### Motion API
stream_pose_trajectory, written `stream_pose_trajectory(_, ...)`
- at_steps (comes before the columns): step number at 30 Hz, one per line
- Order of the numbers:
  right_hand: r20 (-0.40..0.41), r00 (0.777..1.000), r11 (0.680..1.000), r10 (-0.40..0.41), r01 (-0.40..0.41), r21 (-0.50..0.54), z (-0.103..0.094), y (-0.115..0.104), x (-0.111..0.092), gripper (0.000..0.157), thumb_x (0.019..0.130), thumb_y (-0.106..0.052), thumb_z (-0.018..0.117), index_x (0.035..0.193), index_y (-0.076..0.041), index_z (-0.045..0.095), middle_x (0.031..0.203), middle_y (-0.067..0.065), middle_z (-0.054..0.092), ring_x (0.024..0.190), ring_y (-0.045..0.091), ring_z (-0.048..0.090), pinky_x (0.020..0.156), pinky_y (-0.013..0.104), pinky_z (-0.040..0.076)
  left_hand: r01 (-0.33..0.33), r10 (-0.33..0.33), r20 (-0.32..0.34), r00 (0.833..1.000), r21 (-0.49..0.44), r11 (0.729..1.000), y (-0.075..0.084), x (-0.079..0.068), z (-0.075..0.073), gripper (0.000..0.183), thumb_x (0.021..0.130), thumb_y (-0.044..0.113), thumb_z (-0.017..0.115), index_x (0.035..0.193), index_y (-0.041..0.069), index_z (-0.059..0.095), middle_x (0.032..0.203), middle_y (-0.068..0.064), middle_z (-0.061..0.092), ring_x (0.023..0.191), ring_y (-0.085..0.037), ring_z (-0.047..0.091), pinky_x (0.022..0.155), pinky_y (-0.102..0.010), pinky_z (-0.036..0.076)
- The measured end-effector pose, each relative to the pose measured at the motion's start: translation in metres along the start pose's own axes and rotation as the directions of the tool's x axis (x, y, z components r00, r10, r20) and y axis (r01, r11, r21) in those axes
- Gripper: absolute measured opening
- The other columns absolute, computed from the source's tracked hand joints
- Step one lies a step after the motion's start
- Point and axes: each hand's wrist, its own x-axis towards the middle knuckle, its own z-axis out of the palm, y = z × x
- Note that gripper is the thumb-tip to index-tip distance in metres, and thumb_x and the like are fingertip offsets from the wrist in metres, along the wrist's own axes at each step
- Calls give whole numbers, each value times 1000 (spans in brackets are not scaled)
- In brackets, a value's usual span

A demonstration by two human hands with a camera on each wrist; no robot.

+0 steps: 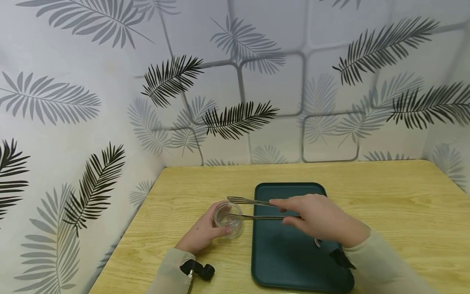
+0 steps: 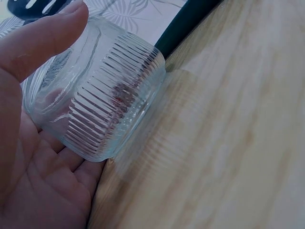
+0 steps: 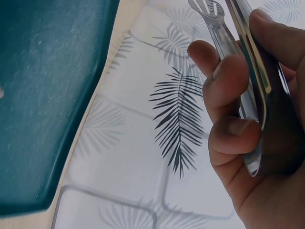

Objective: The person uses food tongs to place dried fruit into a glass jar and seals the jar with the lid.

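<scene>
My left hand (image 1: 205, 232) grips a small clear glass jar (image 1: 238, 232) on the wooden table, thumb on the near side and fingers behind. In the left wrist view the jar's ribbed wall (image 2: 112, 95) shows, with a dark reddish patch seen through the glass that I cannot make out. My right hand (image 1: 312, 214) holds metal tongs (image 1: 262, 217) with slotted ends, arms spread apart. One tong end lies over the jar's mouth, the other above its far rim. In the right wrist view, fingers curl round the tongs (image 3: 248, 102).
A dark green tray (image 1: 293, 261) lies right of the jar, under the right hand. A small pale pinkish piece (image 1: 317, 243) sits on it, partly hidden by the right wrist. The wooden table (image 1: 205, 179) meets a leaf-patterned wall (image 1: 271, 139) at the back.
</scene>
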Motion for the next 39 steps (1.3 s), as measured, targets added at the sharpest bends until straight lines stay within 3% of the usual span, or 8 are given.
stream_pose_trajectory(8,33,998,998,44,-46,49,-2,10,-19,53,100,-33,66,150,-25,52,111,-10,71,48,-9,48,63,28,47,3,-2,3,1000,-18,1000,0,-1,-1,78,91,26,79,155,26,34,153,-2,45,141,-20,41,112,-46,33)
stream_pose_trajectory(12,28,998,997,60,-61,45,-5,15,-30,53,99,-35,66,150,-24,53,110,-11,71,58,-7,51,60,27,43,11,-10,6,1000,-6,1000,2,-1,0,80,90,29,80,155,26,34,153,-1,45,140,-20,42,112,-45,33)
stream_pose_trajectory(25,46,994,995,99,-99,10,-9,37,-57,54,99,-37,67,149,-25,53,114,-11,69,78,-5,56,64,28,44,10,-10,2,1000,2,1000,0,-2,-1,82,89,33,80,155,26,33,154,1,45,140,-18,42,113,-46,31)
stream_pose_trajectory(31,59,990,991,130,-131,8,-7,50,-74,54,98,-34,69,149,-25,53,87,-22,60,60,-3,44,58,25,38,8,-8,3,1000,6,1000,2,-2,-1,80,90,31,80,155,26,34,154,1,45,140,-18,42,113,-46,30)
stream_pose_trajectory(33,62,988,990,143,-144,-1,-7,53,-80,55,97,-35,69,149,-25,54,90,-19,63,62,-4,45,59,25,38,5,-5,1,1000,7,1000,2,-2,-1,80,90,30,80,155,25,34,154,0,45,140,-19,42,113,-47,30)
stream_pose_trajectory(37,65,983,985,172,-171,-14,-9,58,-89,56,95,-35,72,147,-24,56,118,-6,70,78,-4,52,64,26,42,0,0,-1,1000,2,1000,0,-2,-1,81,90,28,80,156,22,33,154,-3,45,140,-22,41,114,-49,29)
stream_pose_trajectory(39,76,977,980,201,-200,-17,-10,60,-94,56,95,-35,72,147,-25,56,121,-5,69,80,-4,52,66,26,43,1,-1,0,1000,-3,1000,-1,-2,-1,81,91,27,79,156,21,33,154,-4,44,141,-23,41,114,-50,28)
